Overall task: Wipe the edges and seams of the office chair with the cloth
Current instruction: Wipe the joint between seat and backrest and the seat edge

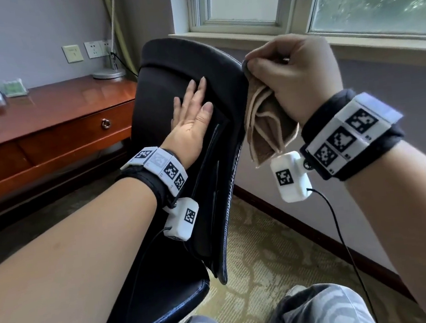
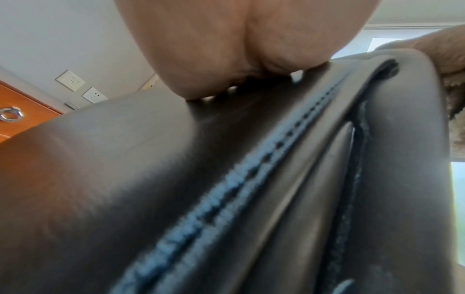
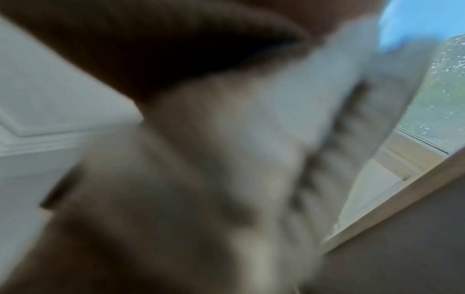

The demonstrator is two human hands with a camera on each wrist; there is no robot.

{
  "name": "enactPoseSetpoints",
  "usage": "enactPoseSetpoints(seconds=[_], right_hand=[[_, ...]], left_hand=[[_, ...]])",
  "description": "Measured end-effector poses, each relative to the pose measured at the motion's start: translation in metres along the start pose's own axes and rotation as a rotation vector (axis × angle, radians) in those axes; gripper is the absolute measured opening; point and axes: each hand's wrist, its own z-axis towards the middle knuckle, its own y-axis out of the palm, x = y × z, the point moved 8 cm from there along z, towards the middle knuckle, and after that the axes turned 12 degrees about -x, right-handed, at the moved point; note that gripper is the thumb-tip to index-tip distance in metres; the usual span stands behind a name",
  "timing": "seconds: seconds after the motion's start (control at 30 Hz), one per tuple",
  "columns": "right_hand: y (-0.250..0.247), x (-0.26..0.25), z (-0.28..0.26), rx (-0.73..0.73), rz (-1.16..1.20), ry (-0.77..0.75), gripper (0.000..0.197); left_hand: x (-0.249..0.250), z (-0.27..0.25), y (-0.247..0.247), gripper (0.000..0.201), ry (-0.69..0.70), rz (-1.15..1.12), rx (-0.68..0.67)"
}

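Left hand [image 1: 192,116] lies flat, fingers straight, on the chair [image 1: 180,164] back, prob. to steady it. Right hand [image 1: 292,74] is clamped on the bunched cloth [image 1: 263,129], pressing it vs. the chair's right edge near the top; rest of the cloth hangs below the fist, just beside the edge seam.

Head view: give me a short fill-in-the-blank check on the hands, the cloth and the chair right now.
1. The left hand rests flat on the chair's ____.
2. The cloth is gripped in the ____ hand.
3. The cloth meets the backrest at its ____ side edge.
4. The desk drawer has a ____ pull.

Missing words: backrest; right; right; ring
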Motion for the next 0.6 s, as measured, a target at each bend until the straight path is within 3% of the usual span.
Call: enactPoseSetpoints(seconds=[0.17,0.3,0.43,0.6], right_hand=[[0.011,0.012,-0.054,0.165,-0.04,-0.128,0.004],[0.039,0.016,-0.093,0.156,-0.135,-0.194,0.007],[0.059,0.023,-0.112,0.107,-0.16,-0.136,0.009],[0.051,0.02,-0.109,0.148,-0.064,-0.039,0.013]], left_hand=[[0.002,0.0,0.003,0.055,-0.001,-0.007,-0.005],[0.003,-0.001,0.004,0.065,-0.008,0.019,-0.015],[0.003,-0.001,0.003,0.059,-0.018,0.04,-0.027],[0.002,-0.001,0.003,0.055,-0.03,0.031,-0.041]])
